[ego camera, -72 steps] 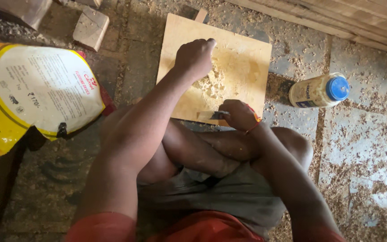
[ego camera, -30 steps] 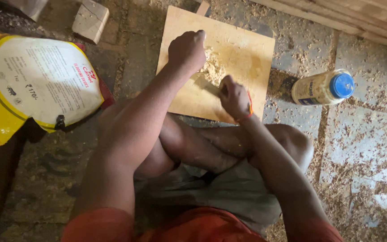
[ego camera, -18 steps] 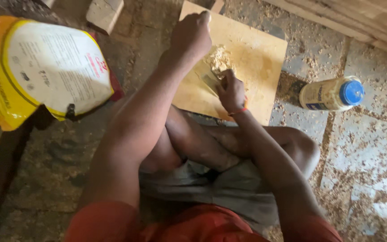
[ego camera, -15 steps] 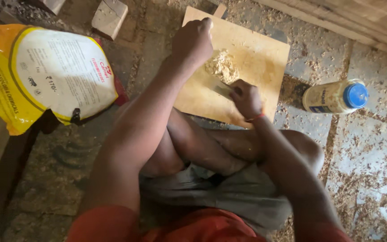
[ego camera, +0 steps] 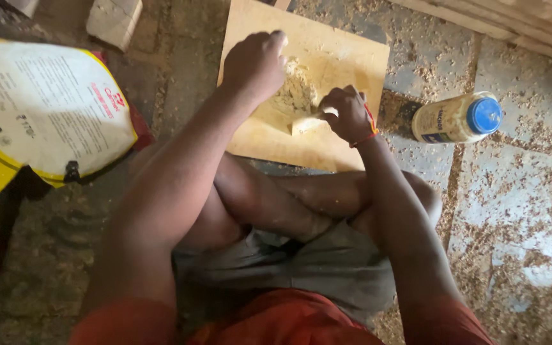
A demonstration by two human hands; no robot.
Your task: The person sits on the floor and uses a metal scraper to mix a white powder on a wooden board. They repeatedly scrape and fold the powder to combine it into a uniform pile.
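The person sits cross-legged on the floor (ego camera: pixel 531 211) with a wooden board (ego camera: pixel 346 57) in front. The left hand (ego camera: pixel 255 62) is curled into a loose fist, its grip pressing on a pale crumbly pile (ego camera: pixel 295 94) at the board's middle. Just right of it, the right hand (ego camera: pixel 347 114) closes its grip around a small pale scraper (ego camera: pixel 306 122) touching the pile. A lying bottle (ego camera: pixel 458 118) rests further right; a yellow-and-white sack (ego camera: pixel 39 118) lies well left.
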